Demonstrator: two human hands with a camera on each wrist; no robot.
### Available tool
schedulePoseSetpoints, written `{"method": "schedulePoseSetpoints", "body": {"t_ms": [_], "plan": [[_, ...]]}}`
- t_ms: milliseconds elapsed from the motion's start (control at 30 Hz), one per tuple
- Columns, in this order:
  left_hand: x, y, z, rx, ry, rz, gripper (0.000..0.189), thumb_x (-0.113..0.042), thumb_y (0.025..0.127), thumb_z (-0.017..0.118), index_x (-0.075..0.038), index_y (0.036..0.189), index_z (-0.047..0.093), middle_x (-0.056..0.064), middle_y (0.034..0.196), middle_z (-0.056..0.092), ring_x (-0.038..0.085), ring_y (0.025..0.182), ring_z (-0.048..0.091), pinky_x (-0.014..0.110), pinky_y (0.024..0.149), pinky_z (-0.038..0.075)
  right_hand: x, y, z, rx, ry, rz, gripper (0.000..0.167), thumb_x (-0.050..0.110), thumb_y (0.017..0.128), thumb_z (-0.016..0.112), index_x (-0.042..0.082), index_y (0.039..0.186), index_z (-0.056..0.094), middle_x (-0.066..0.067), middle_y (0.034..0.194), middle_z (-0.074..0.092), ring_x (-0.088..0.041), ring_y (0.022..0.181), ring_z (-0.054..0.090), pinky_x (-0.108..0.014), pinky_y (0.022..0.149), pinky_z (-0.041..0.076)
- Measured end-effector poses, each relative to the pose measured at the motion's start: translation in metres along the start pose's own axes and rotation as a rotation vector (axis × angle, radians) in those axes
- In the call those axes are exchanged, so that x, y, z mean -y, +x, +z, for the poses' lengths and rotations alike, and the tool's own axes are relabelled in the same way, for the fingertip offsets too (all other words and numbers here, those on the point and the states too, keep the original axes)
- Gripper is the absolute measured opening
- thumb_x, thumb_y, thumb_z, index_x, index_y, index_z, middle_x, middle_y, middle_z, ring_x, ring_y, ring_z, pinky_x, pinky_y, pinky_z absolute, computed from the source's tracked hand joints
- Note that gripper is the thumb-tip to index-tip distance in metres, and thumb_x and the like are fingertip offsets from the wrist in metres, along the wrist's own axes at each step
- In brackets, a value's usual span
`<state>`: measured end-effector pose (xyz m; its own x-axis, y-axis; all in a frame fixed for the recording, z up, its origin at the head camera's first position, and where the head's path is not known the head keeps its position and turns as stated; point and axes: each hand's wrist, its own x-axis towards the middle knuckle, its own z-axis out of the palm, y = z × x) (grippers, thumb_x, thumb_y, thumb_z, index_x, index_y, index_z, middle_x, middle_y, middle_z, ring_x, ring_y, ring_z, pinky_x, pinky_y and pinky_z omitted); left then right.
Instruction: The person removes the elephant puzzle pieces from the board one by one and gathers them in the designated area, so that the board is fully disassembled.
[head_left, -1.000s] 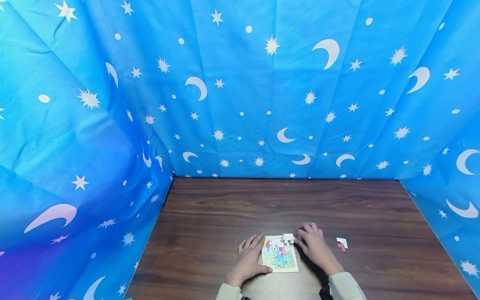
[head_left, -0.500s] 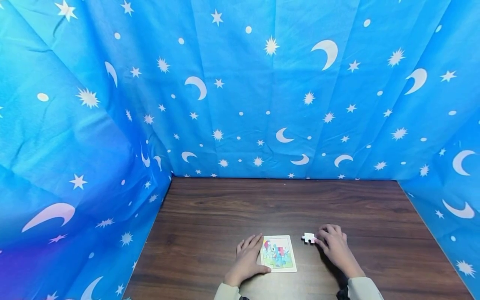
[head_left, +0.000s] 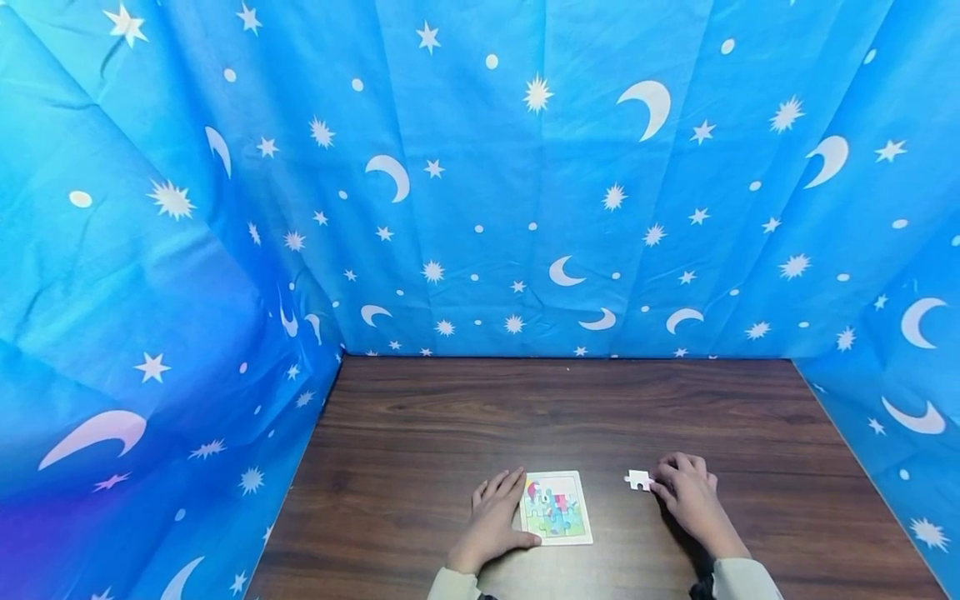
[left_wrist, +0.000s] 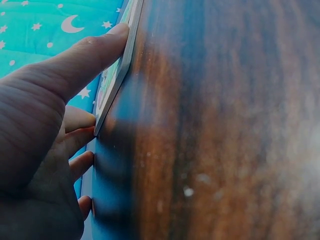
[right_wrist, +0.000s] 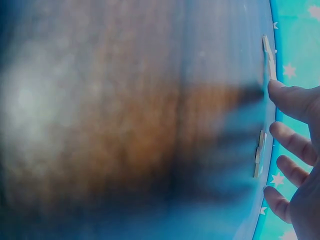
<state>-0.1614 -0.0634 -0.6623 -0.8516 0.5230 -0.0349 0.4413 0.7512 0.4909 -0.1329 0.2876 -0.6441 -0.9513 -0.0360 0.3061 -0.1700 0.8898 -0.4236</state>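
Observation:
In the head view a square jigsaw puzzle [head_left: 557, 510] with a pale frame and a colourful picture lies flat on the dark wood table. My left hand [head_left: 491, 521] rests against its left side, fingers stretched out, with the thumb on the lower frame. The left wrist view shows that thumb [left_wrist: 100, 50] over the puzzle's edge and the fingertips beside its corner. To the right of the puzzle, my right hand [head_left: 693, 500] pinches a white puzzle piece [head_left: 639, 480] at its right end. A second puzzle piece [right_wrist: 259, 154] appears behind the fingers in the right wrist view; the hand hides it in the head view.
The brown wood table [head_left: 450, 417] reaches back to a blue cloth [head_left: 480, 167] printed with white moons and stars. The cloth hangs along the back and both sides.
My right hand has moved right with the puzzle piece, from over the puzzle's upper right corner to the table beside it, covering the second piece. My left hand has stayed in place.

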Motion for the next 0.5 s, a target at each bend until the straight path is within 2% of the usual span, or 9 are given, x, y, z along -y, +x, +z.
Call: {"method": "schedulePoseSetpoints", "body": {"t_ms": [500], "plan": [[-0.0018, -0.0006, -0.0021, 0.005, -0.023, -0.016, 0.102, -0.05, 0.071, 0.087, -0.007, 0.153, 0.044, 0.005, 0.16, 0.038, 0.03, 0.145, 0.032, 0.061, 0.111, 0.023, 0.0027, 0.0015, -0.0002, 0.021, 0.005, 0.0, 0.013, 0.012, 0.08, 0.082, 0.013, 0.081, 0.069, -0.017, 0.103, 0.061, -0.051, 0.106, 0.047, -0.066, 0.073, 0.037]]}}
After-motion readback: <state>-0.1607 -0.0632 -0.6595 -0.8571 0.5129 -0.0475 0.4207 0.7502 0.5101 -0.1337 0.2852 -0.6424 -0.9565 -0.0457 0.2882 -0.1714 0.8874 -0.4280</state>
